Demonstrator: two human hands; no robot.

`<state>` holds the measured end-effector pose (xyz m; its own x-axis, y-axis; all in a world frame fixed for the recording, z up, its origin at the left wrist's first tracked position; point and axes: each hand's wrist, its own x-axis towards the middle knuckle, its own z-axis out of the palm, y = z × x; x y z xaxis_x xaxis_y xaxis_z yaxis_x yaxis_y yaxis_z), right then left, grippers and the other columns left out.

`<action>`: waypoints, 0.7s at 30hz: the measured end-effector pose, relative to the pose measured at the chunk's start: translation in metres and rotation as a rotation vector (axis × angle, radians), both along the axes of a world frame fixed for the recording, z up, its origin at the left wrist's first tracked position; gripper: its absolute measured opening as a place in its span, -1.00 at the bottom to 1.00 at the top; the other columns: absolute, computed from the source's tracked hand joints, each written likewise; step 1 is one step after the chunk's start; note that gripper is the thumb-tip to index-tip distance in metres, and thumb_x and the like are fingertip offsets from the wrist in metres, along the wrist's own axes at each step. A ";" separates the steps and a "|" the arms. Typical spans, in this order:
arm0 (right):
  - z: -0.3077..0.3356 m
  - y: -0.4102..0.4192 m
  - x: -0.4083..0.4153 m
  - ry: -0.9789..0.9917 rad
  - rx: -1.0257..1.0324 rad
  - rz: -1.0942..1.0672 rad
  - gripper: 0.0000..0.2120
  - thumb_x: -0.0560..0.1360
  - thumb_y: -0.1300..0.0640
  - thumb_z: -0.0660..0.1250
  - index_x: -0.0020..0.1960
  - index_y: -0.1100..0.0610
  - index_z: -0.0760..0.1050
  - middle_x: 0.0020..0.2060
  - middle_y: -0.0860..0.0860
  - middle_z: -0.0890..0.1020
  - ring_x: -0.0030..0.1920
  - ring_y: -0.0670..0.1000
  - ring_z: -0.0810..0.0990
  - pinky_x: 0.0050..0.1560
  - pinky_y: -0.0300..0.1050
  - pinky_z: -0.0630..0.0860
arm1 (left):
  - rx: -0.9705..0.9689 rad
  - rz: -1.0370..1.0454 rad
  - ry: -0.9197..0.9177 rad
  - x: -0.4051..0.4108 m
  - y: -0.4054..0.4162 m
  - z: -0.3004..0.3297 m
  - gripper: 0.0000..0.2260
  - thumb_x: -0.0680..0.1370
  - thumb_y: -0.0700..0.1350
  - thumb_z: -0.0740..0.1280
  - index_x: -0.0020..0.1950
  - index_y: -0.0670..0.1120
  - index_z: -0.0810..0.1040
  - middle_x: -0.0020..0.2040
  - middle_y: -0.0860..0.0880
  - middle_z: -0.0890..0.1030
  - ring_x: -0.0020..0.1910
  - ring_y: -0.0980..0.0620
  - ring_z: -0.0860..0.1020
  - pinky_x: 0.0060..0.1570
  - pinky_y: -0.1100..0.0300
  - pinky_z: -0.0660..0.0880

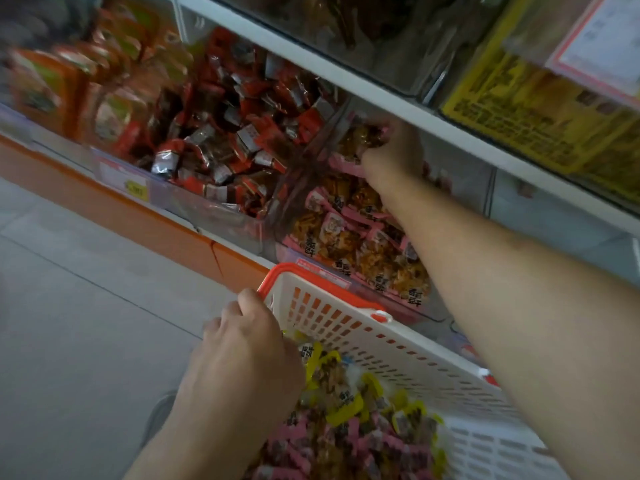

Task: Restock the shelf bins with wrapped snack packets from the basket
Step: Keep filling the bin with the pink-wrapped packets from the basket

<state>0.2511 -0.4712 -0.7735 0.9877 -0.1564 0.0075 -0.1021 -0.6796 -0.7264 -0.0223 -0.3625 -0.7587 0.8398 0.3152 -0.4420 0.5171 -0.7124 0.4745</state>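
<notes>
Your left hand is gripping the near corner of the white basket, fingers curled over its orange rim. Pink and yellow packets are lying heaped inside it. Your right hand is reaching deep into the clear bin under the white shelf, fingers bunched on what seems to be a pink packet, though blur is hiding the grip. More pink packets are filling that bin to its front edge. Red packets are filling the bin beside it.
</notes>
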 end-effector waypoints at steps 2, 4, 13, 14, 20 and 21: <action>-0.001 0.003 0.002 -0.041 -0.110 0.005 -0.52 0.57 0.04 0.44 0.48 -0.04 0.53 0.44 0.03 0.57 0.47 0.17 0.47 0.48 0.06 0.44 | 0.006 -0.004 -0.028 0.000 0.000 0.001 -0.71 0.63 0.08 0.24 0.11 0.06 0.12 0.04 0.03 0.37 0.07 -0.02 0.40 0.02 0.12 0.45; -0.001 0.003 -0.003 -0.073 -0.251 0.046 -0.53 0.59 0.05 0.43 0.49 -0.10 0.53 0.48 0.04 0.52 0.52 0.19 0.39 0.54 0.03 0.32 | -0.001 0.008 -0.040 0.000 -0.001 0.002 -0.70 0.62 0.09 0.25 0.10 0.07 0.10 0.04 0.03 0.36 0.11 -0.04 0.42 0.08 0.10 0.48; -0.005 0.000 -0.008 -0.089 -0.343 0.147 -0.50 0.64 0.07 0.38 0.56 -0.11 0.45 0.52 0.09 0.40 0.55 0.22 0.31 0.60 0.15 0.24 | 0.024 -0.021 -0.028 0.002 -0.003 0.004 -0.65 0.61 0.14 0.25 0.09 0.08 0.06 0.07 0.05 0.39 0.13 -0.03 0.46 0.19 0.06 0.53; -0.005 -0.001 -0.009 -0.097 -0.334 0.141 -0.51 0.64 0.05 0.38 0.57 -0.09 0.44 0.52 0.09 0.40 0.55 0.22 0.31 0.60 0.16 0.24 | 0.025 -0.023 -0.015 0.003 -0.003 0.005 -0.66 0.61 0.14 0.25 0.09 0.08 0.07 0.06 0.05 0.38 0.13 -0.03 0.46 0.18 0.05 0.53; 0.006 -0.015 -0.033 -0.184 -0.250 0.170 -0.50 0.66 -0.02 0.37 0.57 0.01 0.42 0.51 0.08 0.44 0.56 0.17 0.33 0.59 0.16 0.27 | 0.017 -0.007 0.067 0.008 0.001 0.003 -0.72 0.63 0.06 0.24 0.10 0.04 0.13 0.03 0.02 0.36 0.06 -0.02 0.39 0.01 0.11 0.45; 0.009 -0.018 -0.043 -0.210 -0.258 0.181 -0.52 0.66 0.00 0.36 0.56 0.01 0.43 0.51 0.06 0.44 0.55 0.15 0.33 0.58 0.12 0.24 | 0.010 0.001 0.085 0.010 0.002 0.003 -0.75 0.62 0.03 0.24 0.10 0.03 0.15 0.02 0.02 0.38 0.05 -0.03 0.43 -0.02 0.10 0.48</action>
<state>0.2084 -0.4890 -0.7642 0.9718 0.0542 0.2296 0.1697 -0.8365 -0.5210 -0.0127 -0.3609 -0.7555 0.7992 0.3209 -0.5083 0.5558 -0.7166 0.4214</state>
